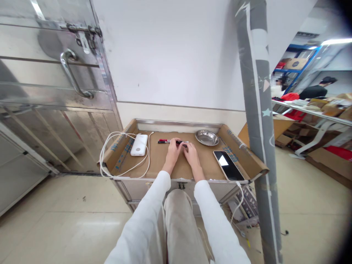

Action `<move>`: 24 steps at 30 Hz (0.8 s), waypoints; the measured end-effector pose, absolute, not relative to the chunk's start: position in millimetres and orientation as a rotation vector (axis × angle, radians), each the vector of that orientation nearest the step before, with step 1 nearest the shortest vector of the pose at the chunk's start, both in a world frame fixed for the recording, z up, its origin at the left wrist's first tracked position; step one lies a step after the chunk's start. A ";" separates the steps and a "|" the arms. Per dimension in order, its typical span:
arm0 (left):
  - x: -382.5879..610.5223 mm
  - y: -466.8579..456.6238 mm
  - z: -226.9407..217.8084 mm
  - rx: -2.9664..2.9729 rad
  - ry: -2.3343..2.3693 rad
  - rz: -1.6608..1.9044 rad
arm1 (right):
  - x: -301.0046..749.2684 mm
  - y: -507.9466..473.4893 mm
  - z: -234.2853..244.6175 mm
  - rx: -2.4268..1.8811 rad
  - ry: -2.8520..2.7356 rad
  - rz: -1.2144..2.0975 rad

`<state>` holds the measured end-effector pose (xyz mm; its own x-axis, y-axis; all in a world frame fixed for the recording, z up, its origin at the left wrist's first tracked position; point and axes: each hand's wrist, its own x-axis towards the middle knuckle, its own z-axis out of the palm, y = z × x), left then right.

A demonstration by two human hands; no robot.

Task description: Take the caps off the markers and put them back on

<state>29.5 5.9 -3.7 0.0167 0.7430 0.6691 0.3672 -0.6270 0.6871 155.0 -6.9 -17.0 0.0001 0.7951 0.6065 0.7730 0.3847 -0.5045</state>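
My left hand (pixel 173 149) and my right hand (pixel 190 151) meet over the middle of the brown cardboard-lined cart top (pixel 156 161). Their fingertips are pinched together around a slim dark pen (pixel 179 142), which the fingers partly hide. Just left of my left hand lie a red pen (pixel 162 139) and a black pen (pixel 162 142), side by side. Their right ends run toward my fingers, so where each one stops is hard to see. A round shiny metal dish (pixel 207 138) stands to the right, beyond my right hand.
A white power bank (pixel 139 145) with a looped white cable (pixel 106 146) lies at the left. A phone (pixel 228 165), plugged into a cable, rests at the right front. Cardboard flaps (pixel 239 152) edge the cart. A tall grey wrapped roll (pixel 255 91) leans beside it.
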 end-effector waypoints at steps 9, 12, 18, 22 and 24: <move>28.3 5.9 -1.8 1.922 1.175 1.638 | 153.7 -1.7 -20.7 -1.366 -1.761 0.167; 28.0 4.8 -1.0 1.923 1.182 1.644 | 154.8 -1.8 -20.6 -1.348 -1.759 0.181; 26.8 3.1 0.8 1.891 1.219 1.688 | 154.1 -5.0 -16.9 -1.353 -1.759 0.146; 26.7 2.8 2.4 1.864 1.268 1.729 | 152.6 -7.1 -13.8 -1.393 -1.759 0.115; 26.6 3.1 2.7 1.847 1.272 1.751 | 152.3 -7.7 -13.1 -1.407 -1.753 0.100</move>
<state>26.6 3.1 2.7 -0.1318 0.7476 0.6509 0.3885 -0.5652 0.7278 152.3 -7.7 -13.1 0.0082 0.8278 0.5609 0.7589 0.3601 -0.5425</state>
